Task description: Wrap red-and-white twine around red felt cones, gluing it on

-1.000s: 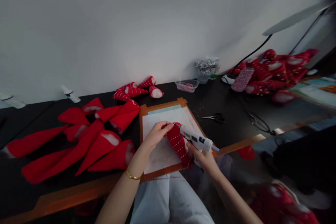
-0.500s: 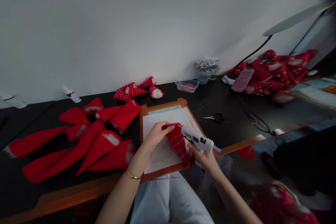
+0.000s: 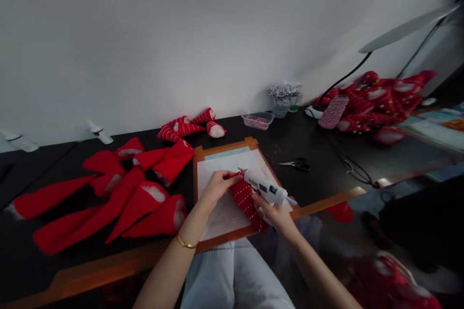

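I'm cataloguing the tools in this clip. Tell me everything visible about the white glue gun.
The white plastic glue gun has dark labels on its barrel, a metal nozzle and a pale stick jutting from its rear. The right hand grips it, tilted, nozzle up-left over the red white-striped fabric cone, which the left hand pinches.

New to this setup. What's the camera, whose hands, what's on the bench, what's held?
There is one view, from a camera worn on a person's head, looking down at their own bare hands; no machine. The left hand pinches the top of a red striped fabric cone lying on a paper-covered board. The right hand grips a white glue gun, nozzle at the cone's top. On the black table: plain red cones at left, scissors at right, a small clear tub by the wall.
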### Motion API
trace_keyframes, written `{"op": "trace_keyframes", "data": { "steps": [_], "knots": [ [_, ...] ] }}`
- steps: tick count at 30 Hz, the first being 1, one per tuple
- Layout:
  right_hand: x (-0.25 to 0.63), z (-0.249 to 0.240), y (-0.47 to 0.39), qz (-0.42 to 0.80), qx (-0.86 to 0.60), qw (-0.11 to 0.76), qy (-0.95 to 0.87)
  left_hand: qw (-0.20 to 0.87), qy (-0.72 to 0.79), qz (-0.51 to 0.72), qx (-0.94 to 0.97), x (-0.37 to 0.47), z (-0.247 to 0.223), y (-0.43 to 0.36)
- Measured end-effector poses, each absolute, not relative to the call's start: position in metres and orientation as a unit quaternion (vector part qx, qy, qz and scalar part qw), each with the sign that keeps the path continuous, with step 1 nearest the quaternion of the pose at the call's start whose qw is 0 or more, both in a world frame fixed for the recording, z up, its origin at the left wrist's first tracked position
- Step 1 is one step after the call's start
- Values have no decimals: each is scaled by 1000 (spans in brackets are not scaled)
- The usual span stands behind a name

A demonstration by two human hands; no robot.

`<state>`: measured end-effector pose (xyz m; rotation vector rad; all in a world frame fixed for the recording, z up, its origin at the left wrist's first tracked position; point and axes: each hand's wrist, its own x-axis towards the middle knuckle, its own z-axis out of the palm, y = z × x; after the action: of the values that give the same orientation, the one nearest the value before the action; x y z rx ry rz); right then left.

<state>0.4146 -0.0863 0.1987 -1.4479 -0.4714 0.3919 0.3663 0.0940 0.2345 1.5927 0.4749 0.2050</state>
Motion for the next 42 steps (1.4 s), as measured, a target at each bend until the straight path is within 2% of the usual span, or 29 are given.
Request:
{"op": "trace_keyframes", "data": {
  "steps": [19, 26, 29, 31, 33, 34, 36, 39, 42],
  "knots": [
    [413, 194, -86, 207, -663, 684, -222, 685, 203, 124, 689, 367, 232, 90],
    [418, 195, -88, 159, -626, 756, -102, 664, 217, 135, 702, 364, 225, 92],
    [416, 191, -96, 152, -590, 788, -88, 655, 208, 102, 719, 356, 227, 99],
    [414, 188, -102, 157, -582, 792, -93, 573, 186, 104, 792, 347, 236, 102],
    [412, 186, -108, 149, -579, 797, -88, 415, 141, 157, 885, 337, 251, 99],
    [411, 187, -110, 138, -577, 801, -81, 329, 97, 180, 922, 334, 259, 93],
    [411, 189, -112, 112, -573, 810, -59, 194, -37, 147, 969, 332, 272, 77],
    [413, 195, -116, 79, -562, 822, -52, 90, -195, 24, 976, 341, 276, 50],
    [413, 198, -124, 51, -571, 816, -76, 46, -202, -22, 978, 359, 273, 36]
  ]
}}
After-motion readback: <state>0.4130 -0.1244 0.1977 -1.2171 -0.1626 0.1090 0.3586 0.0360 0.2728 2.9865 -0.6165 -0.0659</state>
